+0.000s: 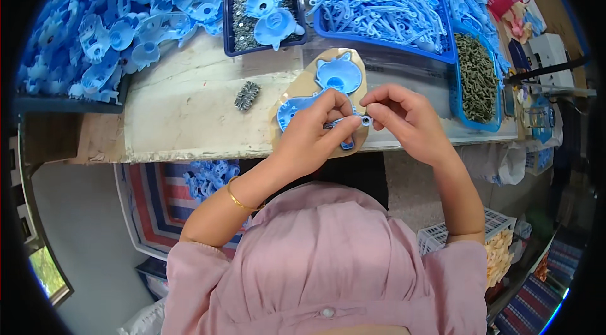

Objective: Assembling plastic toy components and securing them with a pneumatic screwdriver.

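My left hand point(315, 125) is closed around a thin blue plastic rod with a looped end point(365, 120), which points right from between thumb and fingers. Beside that loop, my right hand point(401, 115) has its fingers curled and thumb drawn in; whatever they pinch is too small to make out. Under both hands lies a tan, rounded board point(310, 82) on the table. On it rests a blue plastic shell point(339, 74) with a cup-like upper part, its lower portion partly covered by my left hand.
A small pile of metal parts point(247, 95) lies left of the board. Behind it stands a dark tray point(235, 51) of metal pieces with blue shells on top. A blue bin point(385, 40) holds many rods. A blue basket point(495, 121) of dark screw-like pieces stands right. Blue shells point(98, 38) heap up left.
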`<action>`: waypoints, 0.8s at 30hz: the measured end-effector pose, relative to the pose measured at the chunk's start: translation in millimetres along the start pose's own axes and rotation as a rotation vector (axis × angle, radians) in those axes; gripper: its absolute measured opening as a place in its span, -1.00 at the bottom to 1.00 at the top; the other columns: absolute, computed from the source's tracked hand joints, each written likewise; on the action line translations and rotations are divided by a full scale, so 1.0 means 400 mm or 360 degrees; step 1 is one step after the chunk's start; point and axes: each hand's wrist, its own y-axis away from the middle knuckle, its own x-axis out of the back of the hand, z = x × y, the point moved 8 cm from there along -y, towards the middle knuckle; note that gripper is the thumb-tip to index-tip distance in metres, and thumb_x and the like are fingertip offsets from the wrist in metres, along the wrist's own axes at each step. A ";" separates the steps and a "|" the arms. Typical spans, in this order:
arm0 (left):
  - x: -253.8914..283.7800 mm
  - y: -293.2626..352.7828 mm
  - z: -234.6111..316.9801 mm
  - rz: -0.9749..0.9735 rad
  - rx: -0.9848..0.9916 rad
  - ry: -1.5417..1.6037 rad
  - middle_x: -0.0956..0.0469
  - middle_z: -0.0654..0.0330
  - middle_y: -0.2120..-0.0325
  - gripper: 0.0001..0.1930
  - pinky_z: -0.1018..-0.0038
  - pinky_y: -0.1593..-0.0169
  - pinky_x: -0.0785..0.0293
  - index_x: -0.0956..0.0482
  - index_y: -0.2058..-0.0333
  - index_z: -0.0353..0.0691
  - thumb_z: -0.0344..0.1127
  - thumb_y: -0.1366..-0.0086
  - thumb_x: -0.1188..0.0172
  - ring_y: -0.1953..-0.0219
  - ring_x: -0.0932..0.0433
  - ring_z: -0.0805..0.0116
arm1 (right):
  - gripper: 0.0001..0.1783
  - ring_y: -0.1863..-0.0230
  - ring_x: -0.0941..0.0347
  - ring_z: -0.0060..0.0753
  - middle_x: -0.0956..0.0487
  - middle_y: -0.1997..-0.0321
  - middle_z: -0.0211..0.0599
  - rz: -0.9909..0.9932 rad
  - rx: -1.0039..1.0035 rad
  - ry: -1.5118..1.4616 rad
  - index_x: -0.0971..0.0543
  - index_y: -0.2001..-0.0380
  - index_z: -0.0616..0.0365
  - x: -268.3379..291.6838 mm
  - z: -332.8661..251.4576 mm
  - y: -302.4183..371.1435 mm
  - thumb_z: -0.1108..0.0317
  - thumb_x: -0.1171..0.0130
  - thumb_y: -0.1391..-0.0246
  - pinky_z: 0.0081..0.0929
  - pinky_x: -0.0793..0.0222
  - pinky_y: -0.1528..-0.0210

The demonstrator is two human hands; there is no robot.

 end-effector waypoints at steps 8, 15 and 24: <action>0.025 0.023 0.033 0.0263 -0.0247 -0.0766 -0.63 0.14 0.39 -0.77 0.37 0.31 -0.50 -0.48 0.18 -0.25 -0.22 -0.37 -0.26 0.36 -0.62 0.26 | -0.86 0.42 -0.46 -0.66 -0.61 0.35 -0.40 0.0060 0.0214 0.0389 -0.62 0.21 0.30 -0.027 -0.036 -0.009 0.44 -0.20 -0.26 -0.61 -0.39 0.37; 0.028 0.033 0.015 0.0249 -0.0263 -0.0860 -0.67 0.08 0.36 -0.75 0.20 0.32 -0.51 -0.53 0.16 -0.16 -0.12 -0.37 -0.23 0.34 -0.66 0.03 | -0.85 0.44 -0.46 -0.67 -0.60 0.38 -0.46 -0.0121 -0.0076 -0.0034 -0.63 0.25 0.27 -0.039 0.004 -0.011 0.39 -0.22 -0.26 -0.61 -0.38 0.43; 0.062 0.039 0.032 0.0188 -0.0329 -0.0838 -0.63 0.13 0.34 -0.74 0.38 0.24 -0.46 -0.60 0.13 -0.24 -0.22 -0.31 -0.32 0.33 -0.55 0.18 | -0.77 0.23 -0.50 -0.66 -0.59 0.20 -0.47 -0.0114 0.0191 0.0020 -0.59 0.08 0.21 -0.071 -0.017 -0.015 0.39 -0.27 -0.22 -0.66 -0.40 0.17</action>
